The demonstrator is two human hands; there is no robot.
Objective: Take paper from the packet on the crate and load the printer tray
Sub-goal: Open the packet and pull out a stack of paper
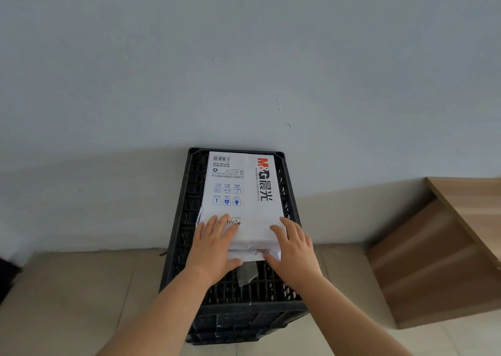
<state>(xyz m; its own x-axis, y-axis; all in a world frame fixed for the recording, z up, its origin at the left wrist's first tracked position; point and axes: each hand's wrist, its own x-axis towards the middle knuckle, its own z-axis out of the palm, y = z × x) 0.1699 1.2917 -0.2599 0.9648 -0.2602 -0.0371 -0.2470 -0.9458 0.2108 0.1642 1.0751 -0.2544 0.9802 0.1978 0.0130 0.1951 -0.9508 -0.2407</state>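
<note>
A white paper packet (241,187) with red and black lettering lies flat on top of a black plastic crate (189,214) that stands against the wall. The packet's near end is torn open and white sheets (245,255) show there. My left hand (214,244) rests flat on the packet's near left corner, thumb at the open end. My right hand (292,247) lies on the near right corner, fingers spread over the wrapper. Neither hand has closed around anything. No printer is in view.
A wooden desk or shelf unit (444,250) stands to the right of the crate. A scrap of clear wrapping (248,273) lies on the crate below the packet. Pale floor tiles (81,288) surround the crate; a dark object (6,277) sits at the far left edge.
</note>
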